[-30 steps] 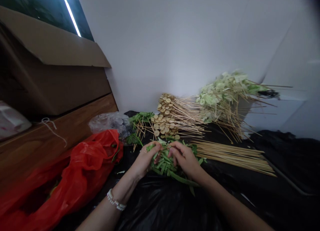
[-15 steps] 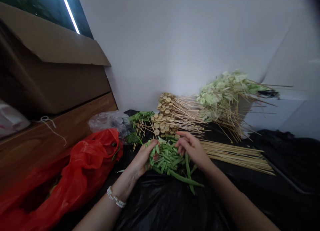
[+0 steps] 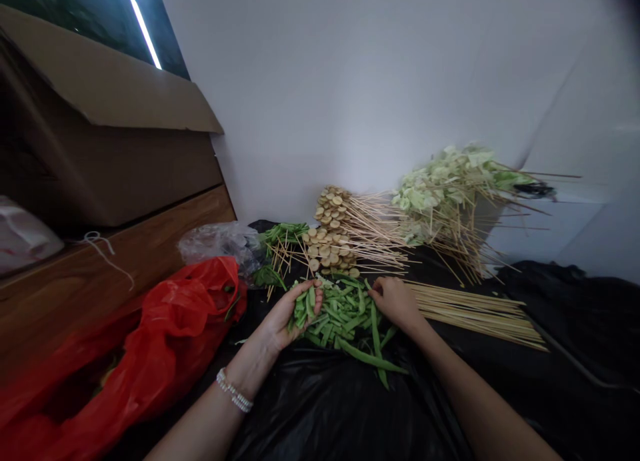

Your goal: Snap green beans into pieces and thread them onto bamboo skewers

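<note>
A heap of cut green beans [image 3: 340,321] lies on black plastic sheeting [image 3: 340,414], with one long bean trailing toward the front. My left hand [image 3: 293,314] is cupped palm up at the heap's left side, with a few bean pieces held in it. My right hand [image 3: 395,301] rests on the heap's right edge, its fingers curled down among the beans. I cannot tell whether those fingers hold a bean. Behind the heap stand skewered round tan slices [image 3: 327,238], and a loose bundle of bamboo skewers [image 3: 475,314] lies to the right of my right hand.
Skewered pale green leaves [image 3: 450,194] lean on the white wall [image 3: 350,81] at the back right. Skewered dark greens [image 3: 283,238] and a clear plastic bag [image 3: 220,242] sit back left. A red plastic bag [image 3: 170,314] lies left, below a wooden ledge [image 3: 100,274] and a cardboard box [image 3: 100,114].
My hands have moved apart. The left has turned palm up with bean pieces in it, and the right has drawn back to the heap's right edge. The heap looks more spread out.
</note>
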`<act>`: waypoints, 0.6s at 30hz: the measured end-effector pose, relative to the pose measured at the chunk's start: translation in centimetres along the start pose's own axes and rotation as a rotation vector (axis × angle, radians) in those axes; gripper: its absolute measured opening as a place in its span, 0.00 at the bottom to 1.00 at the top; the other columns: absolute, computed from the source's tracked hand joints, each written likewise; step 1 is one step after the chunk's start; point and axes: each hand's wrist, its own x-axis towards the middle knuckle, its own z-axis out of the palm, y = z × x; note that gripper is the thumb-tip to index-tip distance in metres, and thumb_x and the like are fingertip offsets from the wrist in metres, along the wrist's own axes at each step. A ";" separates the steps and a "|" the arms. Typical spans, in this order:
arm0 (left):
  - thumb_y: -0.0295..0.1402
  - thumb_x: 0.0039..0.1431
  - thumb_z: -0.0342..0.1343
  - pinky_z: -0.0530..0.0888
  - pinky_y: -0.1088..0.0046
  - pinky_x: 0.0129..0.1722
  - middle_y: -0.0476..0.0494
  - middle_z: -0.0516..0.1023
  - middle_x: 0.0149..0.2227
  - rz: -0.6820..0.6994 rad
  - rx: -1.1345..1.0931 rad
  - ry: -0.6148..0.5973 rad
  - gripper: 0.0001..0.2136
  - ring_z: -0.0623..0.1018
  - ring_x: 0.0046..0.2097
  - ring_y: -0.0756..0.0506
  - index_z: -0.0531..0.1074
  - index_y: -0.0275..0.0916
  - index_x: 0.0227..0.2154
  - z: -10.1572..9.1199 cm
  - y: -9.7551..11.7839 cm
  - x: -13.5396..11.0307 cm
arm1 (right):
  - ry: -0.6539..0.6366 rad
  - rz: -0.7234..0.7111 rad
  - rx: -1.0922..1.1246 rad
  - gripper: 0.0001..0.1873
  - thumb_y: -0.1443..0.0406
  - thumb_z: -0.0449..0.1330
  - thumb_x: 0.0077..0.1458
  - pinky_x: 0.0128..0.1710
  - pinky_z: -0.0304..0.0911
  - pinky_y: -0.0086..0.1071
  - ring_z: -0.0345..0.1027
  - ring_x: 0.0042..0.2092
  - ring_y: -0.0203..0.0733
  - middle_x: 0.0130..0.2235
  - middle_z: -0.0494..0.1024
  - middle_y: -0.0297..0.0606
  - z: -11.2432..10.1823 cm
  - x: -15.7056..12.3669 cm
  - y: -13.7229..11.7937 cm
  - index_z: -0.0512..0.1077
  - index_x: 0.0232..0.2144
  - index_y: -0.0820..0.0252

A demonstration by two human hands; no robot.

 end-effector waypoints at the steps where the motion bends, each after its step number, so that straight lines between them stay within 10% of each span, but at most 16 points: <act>1: 0.25 0.62 0.52 0.77 0.79 0.23 0.45 0.76 0.25 -0.008 -0.002 -0.016 0.05 0.77 0.23 0.52 0.72 0.31 0.34 -0.1 0.0 0.1 | 0.010 0.002 0.000 0.08 0.65 0.56 0.55 0.36 0.56 0.33 0.69 0.38 0.46 0.32 0.78 0.44 0.0 0.0 0.0 0.75 0.28 0.60; 10: 0.27 0.42 0.69 0.59 0.87 0.15 0.56 0.65 0.19 0.237 0.190 -0.218 0.12 0.63 0.18 0.59 0.69 0.34 0.25 -1.5 -1.0 1.0 | 0.114 -0.145 0.263 0.07 0.67 0.52 0.58 0.40 0.58 0.33 0.67 0.39 0.42 0.35 0.76 0.38 -1.0 0.3 -0.8 0.71 0.35 0.58; 18: 0.39 0.42 0.70 0.58 0.82 0.18 0.50 0.73 0.22 0.454 0.604 -0.109 0.20 0.63 0.19 0.57 0.76 0.31 0.36 -1.4 -1.5 0.9 | -0.246 -0.295 0.879 0.06 0.63 0.55 0.57 0.37 0.62 0.31 0.70 0.35 0.38 0.31 0.76 0.33 -2.2 -1.4 -4.0 0.71 0.33 0.59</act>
